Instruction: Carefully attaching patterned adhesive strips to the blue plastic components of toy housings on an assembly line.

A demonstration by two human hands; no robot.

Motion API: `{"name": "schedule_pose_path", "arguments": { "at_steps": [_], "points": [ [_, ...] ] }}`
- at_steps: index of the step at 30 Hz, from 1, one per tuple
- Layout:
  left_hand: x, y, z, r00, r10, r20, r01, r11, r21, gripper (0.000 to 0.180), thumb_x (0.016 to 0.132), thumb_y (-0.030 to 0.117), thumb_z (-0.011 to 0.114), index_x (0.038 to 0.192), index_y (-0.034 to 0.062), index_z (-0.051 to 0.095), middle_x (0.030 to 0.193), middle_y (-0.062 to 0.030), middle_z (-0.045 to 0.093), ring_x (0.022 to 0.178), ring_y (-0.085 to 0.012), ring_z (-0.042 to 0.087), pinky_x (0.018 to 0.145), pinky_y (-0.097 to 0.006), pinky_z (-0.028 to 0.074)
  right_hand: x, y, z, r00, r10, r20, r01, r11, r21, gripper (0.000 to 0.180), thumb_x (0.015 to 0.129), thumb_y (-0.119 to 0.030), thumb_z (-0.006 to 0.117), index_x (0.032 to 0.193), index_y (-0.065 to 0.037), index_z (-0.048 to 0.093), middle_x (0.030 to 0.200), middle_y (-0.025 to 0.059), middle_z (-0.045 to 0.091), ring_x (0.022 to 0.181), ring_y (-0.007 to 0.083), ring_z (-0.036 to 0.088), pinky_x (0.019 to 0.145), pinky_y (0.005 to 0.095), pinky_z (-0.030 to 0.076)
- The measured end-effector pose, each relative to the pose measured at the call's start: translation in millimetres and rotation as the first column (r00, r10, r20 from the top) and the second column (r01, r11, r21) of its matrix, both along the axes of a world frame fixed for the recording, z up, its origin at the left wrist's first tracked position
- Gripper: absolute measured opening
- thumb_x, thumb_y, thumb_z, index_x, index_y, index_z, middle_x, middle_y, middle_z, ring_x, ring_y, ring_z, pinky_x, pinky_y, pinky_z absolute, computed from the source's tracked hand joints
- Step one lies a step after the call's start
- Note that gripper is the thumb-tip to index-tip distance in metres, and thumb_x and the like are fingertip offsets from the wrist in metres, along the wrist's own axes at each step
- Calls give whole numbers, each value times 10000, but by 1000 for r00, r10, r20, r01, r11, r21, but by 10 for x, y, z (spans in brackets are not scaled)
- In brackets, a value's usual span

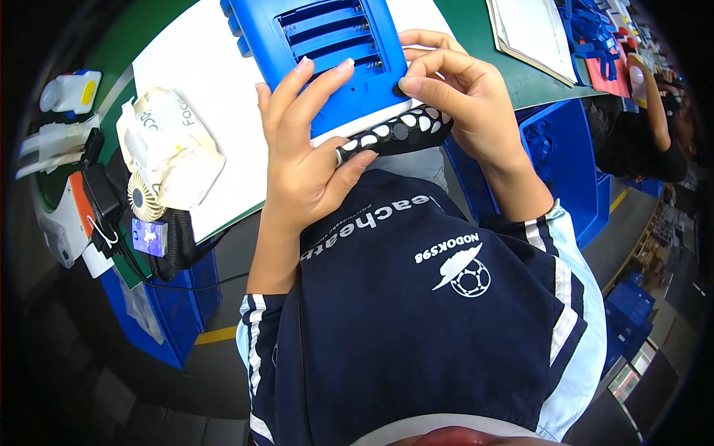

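Observation:
A blue plastic battery-powered device [357,102] with a white lower edge is held above the table, its back facing up. Its uncovered battery compartment [331,33] shows several slots, with metal contacts at their ends. My left hand [297,160] grips the device's near edge, fingers spread over the blue back and thumb below. At the near right corner, my right hand [480,100] pinches a small black round pad [400,89] between thumb and forefinger, against the case. A black cloth-like piece with white spots [405,130] lies along the device's near side, partly covered by my left thumb.
On the left are a crumpled cream bag [167,141], a small fan [141,197], a purple box [151,236] and a black adapter [102,197] with cables. Papers [532,33] lie at the right. Blue bins [576,163] flank me. Another person [654,126] works at far right.

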State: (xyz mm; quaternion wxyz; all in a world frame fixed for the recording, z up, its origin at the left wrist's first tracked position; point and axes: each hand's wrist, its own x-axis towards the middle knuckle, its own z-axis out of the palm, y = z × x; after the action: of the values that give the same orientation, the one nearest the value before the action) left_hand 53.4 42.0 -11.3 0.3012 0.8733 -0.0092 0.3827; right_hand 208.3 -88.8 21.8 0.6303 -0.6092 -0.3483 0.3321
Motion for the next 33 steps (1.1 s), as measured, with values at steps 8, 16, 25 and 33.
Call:
{"name": "schedule_pose_path", "arguments": {
  "at_steps": [8,16,25,33],
  "points": [
    [9,-7,-3,1000,3,5,-3,1000,1,216,641,198,713,614,34,574,1276,-137,492,1270,-323,318,1037,-535,71,-5,13,-76,992,-9,122,-5,993,115,99,778,-53,664,834,19,628,1177,118,459,948,129,545,803,238,458],
    [-22,-7,20,1000,11,-23,-11,1000,-6,238,649,204,712,593,27,562,1273,-141,491,1264,-332,322,1030,-551,87,16,34,-130,997,27,66,-34,993,111,228,780,-30,656,964,-23,522,1177,134,449,1035,177,517,839,255,445],
    [-1,7,-9,1000,29,4,-29,1000,-7,263,678,221,697,605,2,569,1262,-152,494,1260,-336,324,1034,-558,87,-60,-34,62,782,6,623,-160,968,191,355,656,-104,753,966,-69,584,991,66,588,950,219,522,810,327,407],
    [-22,-3,51,999,29,-18,-30,999,-28,296,690,185,683,542,-12,518,1254,-177,494,1264,-343,320,1038,-552,77,-98,-13,109,729,115,674,-213,975,64,209,698,-47,708,850,-50,565,811,41,563,776,194,523,671,274,430]
  ]
}}
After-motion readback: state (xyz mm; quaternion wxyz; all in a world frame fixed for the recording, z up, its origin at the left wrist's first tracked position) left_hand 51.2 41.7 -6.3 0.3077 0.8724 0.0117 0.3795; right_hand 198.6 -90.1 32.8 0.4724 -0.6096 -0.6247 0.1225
